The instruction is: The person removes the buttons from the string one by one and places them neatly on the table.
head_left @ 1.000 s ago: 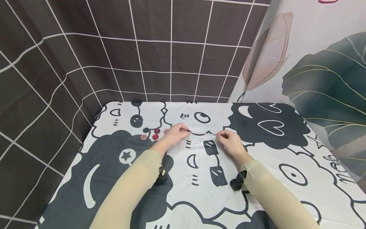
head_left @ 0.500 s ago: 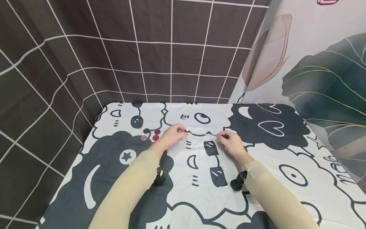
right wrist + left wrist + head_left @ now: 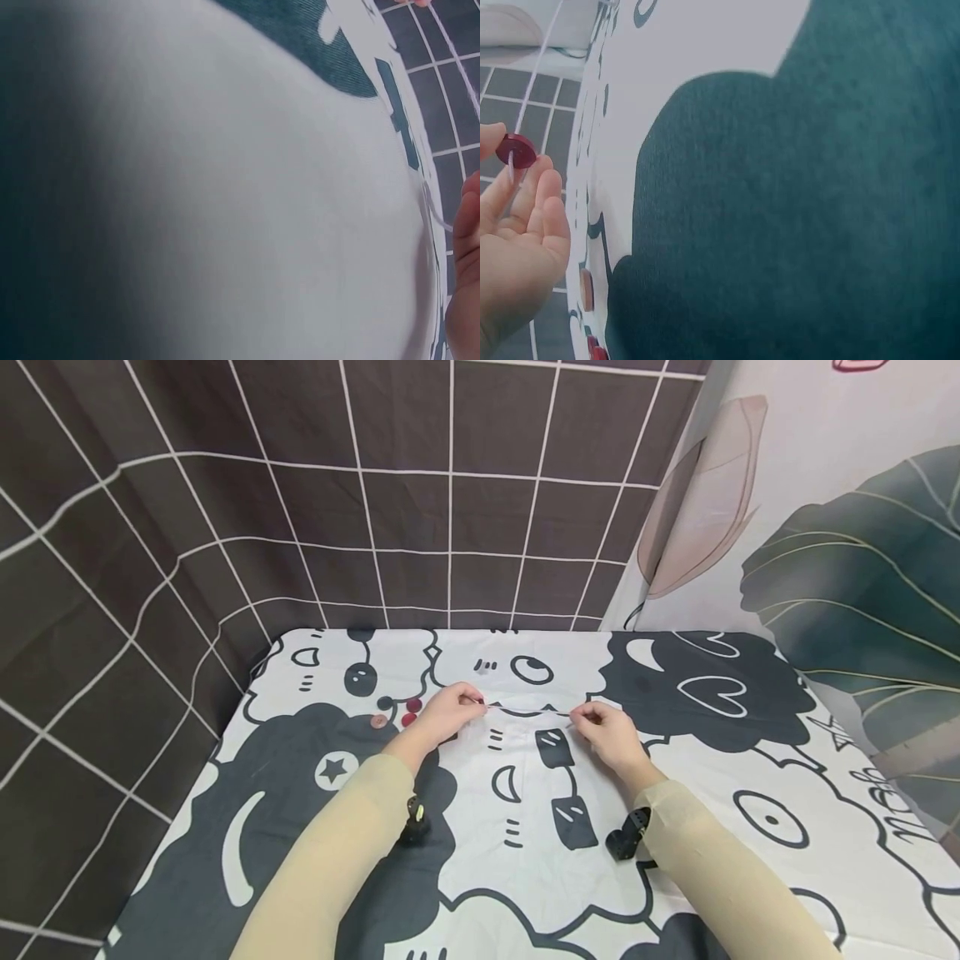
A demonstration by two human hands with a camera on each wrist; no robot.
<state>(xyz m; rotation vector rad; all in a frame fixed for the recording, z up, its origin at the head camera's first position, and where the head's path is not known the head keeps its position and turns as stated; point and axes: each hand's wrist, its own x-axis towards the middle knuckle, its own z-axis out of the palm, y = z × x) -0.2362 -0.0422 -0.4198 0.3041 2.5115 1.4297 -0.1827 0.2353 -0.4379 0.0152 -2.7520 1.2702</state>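
My left hand [image 3: 447, 710] pinches a dark red button [image 3: 517, 151] between thumb and fingers. A thin white string [image 3: 531, 86] passes through the button, and a short tail of it shows on the near side. From there the string runs across to my right hand [image 3: 606, 731], whose thumb and fingertips pinch its other part. Between the hands the string is drawn nearly straight, over the patterned cloth. In the right wrist view a loose loop of string hangs beside the right hand, which is partly cut off at the edge.
Left of the left hand lie several loose buttons on the cloth [image 3: 525, 877]: a dark one [image 3: 385, 702], red ones [image 3: 414, 704] and a pinkish one [image 3: 378, 721]. A dark grid curtain [image 3: 405, 510] hangs behind, with a leaf-print curtain [image 3: 862, 568] at the right.
My left hand has shifted slightly left, away from the right hand, and the span of string between them has lengthened. A pinkish button beside the left hand is now hidden. The right hand stays nearly still.
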